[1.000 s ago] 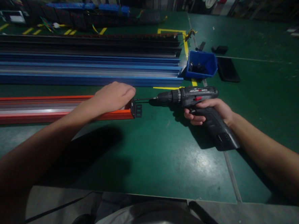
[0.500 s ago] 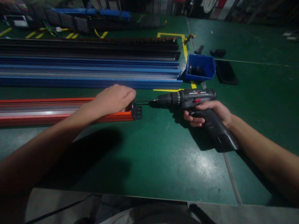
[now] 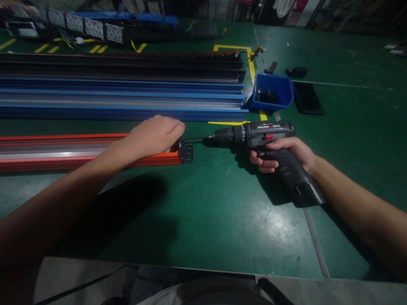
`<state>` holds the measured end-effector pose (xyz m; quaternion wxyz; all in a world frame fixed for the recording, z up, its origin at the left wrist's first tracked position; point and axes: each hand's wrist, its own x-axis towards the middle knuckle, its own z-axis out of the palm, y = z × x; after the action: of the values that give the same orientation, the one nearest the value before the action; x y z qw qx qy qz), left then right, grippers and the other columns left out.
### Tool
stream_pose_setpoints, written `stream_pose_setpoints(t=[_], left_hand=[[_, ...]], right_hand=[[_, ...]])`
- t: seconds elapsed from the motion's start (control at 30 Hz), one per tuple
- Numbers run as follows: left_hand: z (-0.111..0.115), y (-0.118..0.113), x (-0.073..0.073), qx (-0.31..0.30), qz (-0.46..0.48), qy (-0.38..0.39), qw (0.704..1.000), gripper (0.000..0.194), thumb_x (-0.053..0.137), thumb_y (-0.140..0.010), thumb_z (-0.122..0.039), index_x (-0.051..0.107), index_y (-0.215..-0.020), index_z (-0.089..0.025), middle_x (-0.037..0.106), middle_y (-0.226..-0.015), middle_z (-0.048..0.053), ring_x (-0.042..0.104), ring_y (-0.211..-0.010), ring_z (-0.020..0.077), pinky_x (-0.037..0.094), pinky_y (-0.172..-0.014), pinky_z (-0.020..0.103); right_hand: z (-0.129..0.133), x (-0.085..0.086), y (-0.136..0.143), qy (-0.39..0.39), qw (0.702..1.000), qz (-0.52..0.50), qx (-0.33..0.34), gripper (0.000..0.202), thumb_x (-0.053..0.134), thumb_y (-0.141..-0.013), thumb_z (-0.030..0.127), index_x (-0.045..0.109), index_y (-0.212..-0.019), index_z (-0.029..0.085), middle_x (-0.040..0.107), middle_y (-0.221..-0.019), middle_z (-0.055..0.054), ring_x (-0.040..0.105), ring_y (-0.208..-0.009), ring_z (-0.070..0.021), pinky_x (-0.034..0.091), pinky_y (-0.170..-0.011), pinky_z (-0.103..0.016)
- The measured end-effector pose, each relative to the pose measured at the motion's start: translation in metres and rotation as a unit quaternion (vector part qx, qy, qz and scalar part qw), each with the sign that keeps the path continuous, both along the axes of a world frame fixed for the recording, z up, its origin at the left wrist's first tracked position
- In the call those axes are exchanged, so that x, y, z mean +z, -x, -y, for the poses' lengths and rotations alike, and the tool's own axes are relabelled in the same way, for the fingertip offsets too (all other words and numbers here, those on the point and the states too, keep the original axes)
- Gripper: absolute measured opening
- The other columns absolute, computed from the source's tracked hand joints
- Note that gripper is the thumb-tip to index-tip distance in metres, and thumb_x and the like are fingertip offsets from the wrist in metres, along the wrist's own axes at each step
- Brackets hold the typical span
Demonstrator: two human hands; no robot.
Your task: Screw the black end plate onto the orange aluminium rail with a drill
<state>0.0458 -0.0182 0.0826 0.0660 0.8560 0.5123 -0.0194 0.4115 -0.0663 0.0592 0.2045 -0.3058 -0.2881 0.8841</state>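
Note:
My right hand (image 3: 286,154) is wrapped round the grip of a black cordless drill (image 3: 271,129), which points left. Its long thin bit (image 3: 197,138) reaches the black end bracket (image 3: 182,151) on an orange aluminium profile (image 3: 149,160). Over the profile's right end lies my left hand (image 3: 159,134), fingers closed around the end beside the bracket. Its fingertips are partly hidden inside the channel. The profile lies lengthwise on the green table (image 3: 228,215).
Behind the orange profile lie blue profiles (image 3: 117,102) and black profiles (image 3: 115,66). A blue bin (image 3: 282,90) with small dark parts stands at their right end, beside a black flat object (image 3: 308,98). Strips with wires (image 3: 94,28) lie farther back.
Both hands, the drill and the orange profile look unmoved. The panels on the strip at the back left now look bright with a dotted pattern; before, they were dark.

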Motion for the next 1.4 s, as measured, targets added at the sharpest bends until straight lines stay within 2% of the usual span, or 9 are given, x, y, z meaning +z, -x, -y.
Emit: stream_pose_setpoints(t=[0.47,0.73,1.07,1.2,1.4], left_hand=[[-0.0014,0.0006,-0.0019,0.006,-0.003,0.008,1.000,0.054,0.022,-0.099,-0.044,0.070,-0.089,-0.021,0.074,-0.100,0.009,0.067,-0.090,0.0246,0.049,-0.081,0.036],[-0.0020,0.0017,-0.0027,-0.003,0.000,-0.002,1.000,0.052,0.023,-0.099,-0.043,0.069,-0.088,-0.021,0.074,-0.100,0.008,0.067,-0.089,0.0234,0.047,-0.077,0.034],[0.0010,0.0013,-0.0016,0.006,0.023,0.013,1.000,0.051,0.025,-0.100,-0.041,0.071,-0.089,-0.021,0.074,-0.100,0.011,0.066,-0.089,0.0256,0.047,-0.080,0.037],[-0.0006,0.0033,-0.0042,-0.010,0.039,0.007,0.999,0.053,0.025,-0.101,-0.040,0.071,-0.088,-0.019,0.073,-0.100,0.015,0.065,-0.087,0.0275,0.045,-0.077,0.039],[-0.0032,0.0052,-0.0065,-0.016,0.016,0.003,1.000,0.050,0.025,-0.101,-0.039,0.069,-0.086,-0.020,0.073,-0.097,0.012,0.065,-0.085,0.0248,0.044,-0.075,0.037]], right_hand=[[0.0005,0.0010,0.0013,0.014,1.000,0.000,-0.012,0.023,0.064,-0.085,0.020,0.067,-0.103,0.006,0.066,-0.087,-0.010,0.047,-0.057,-0.0111,0.053,-0.059,-0.026],[0.0013,0.0020,0.0013,0.017,1.000,0.011,-0.011,0.022,0.062,-0.086,0.021,0.064,-0.104,0.009,0.066,-0.087,-0.009,0.046,-0.058,-0.0110,0.053,-0.059,-0.025],[0.0009,0.0011,0.0015,0.016,1.000,0.007,-0.009,0.021,0.062,-0.086,0.021,0.066,-0.103,0.009,0.065,-0.087,-0.010,0.046,-0.058,-0.0113,0.053,-0.058,-0.026],[0.0011,0.0011,0.0015,0.016,1.000,0.003,-0.009,0.021,0.062,-0.086,0.021,0.066,-0.104,0.009,0.066,-0.088,-0.009,0.046,-0.058,-0.0111,0.053,-0.058,-0.026],[0.0000,-0.0009,-0.0005,0.017,1.000,-0.022,0.001,0.024,0.063,-0.088,0.020,0.063,-0.108,0.006,0.066,-0.089,-0.010,0.049,-0.061,-0.0103,0.054,-0.063,-0.024]])
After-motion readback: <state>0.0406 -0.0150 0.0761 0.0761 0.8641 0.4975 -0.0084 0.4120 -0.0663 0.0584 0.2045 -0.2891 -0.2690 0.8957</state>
